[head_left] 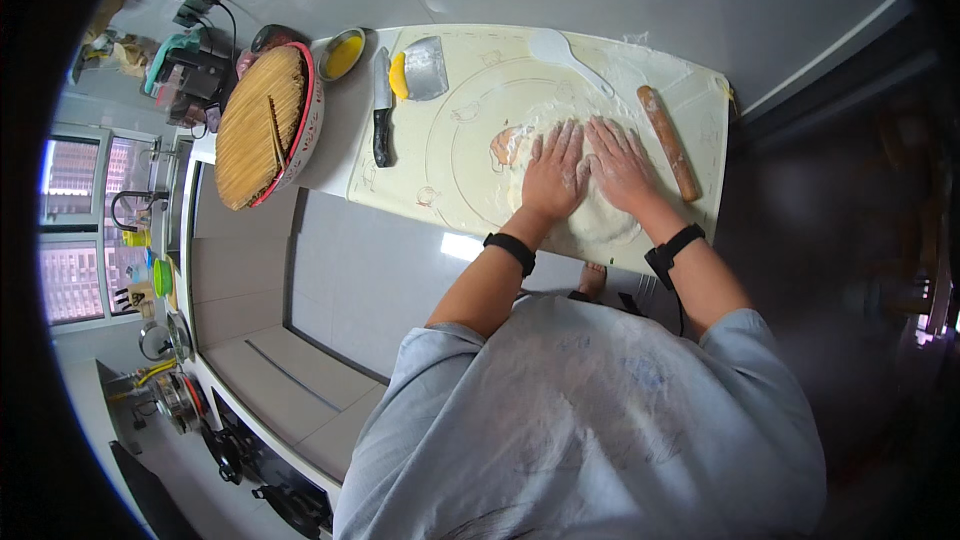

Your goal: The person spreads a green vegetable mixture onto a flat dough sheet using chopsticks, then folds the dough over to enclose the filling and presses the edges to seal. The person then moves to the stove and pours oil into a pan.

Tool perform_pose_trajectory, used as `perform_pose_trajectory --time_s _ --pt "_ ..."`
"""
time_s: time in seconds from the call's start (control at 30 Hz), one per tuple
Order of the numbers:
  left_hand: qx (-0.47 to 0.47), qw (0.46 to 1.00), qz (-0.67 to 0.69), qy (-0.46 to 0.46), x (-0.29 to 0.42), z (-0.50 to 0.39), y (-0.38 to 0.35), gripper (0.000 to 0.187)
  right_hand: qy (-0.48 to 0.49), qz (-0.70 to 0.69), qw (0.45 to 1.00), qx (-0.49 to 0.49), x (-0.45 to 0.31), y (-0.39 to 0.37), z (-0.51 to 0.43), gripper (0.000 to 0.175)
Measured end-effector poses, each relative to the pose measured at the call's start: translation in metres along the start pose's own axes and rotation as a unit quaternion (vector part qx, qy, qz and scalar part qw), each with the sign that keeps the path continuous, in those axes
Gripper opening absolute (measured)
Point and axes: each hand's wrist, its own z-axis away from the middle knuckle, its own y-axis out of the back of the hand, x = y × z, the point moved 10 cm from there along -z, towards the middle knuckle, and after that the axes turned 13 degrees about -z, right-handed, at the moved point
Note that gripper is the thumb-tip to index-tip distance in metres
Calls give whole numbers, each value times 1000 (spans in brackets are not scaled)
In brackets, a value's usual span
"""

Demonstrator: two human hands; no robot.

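Pale dough (602, 219) dusted with flour lies near the front edge of a cream pastry mat (465, 165). My left hand (556, 169) presses flat on the dough, palm down, with its fingers pointing away from me. Close beside it, my right hand (619, 165) rests on the dough in the same way. Both hands are floury, and neither grips anything. Parts of the dough are hidden under them. A wooden rolling pin (669, 144) lies to the right of my right hand. Beyond the hands is a white plastic spoon or scoop (553, 47).
On the mat's left are a black-handled knife (382, 109) and a metal dough scraper (425, 69) with a yellow grip. Farther left stand a bowl of yellow liquid (343, 56) and a red-rimmed basin (309, 142) topped by a round slatted cover (259, 124). A wall borders the far side.
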Motion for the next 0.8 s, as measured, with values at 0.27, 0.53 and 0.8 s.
perform_pose_trajectory --time_s 0.27,0.53,0.8 --pt "14 1000 -14 -11 8 7 10 59 2 -49 998 38 -1 11 16 54" --pt "10 1000 -15 -12 32 29 6 57 3 -20 997 70 -5 -1 41 53" --pt "-10 999 41 -27 27 25 7 56 -4 -41 997 72 -15 15 38 52"
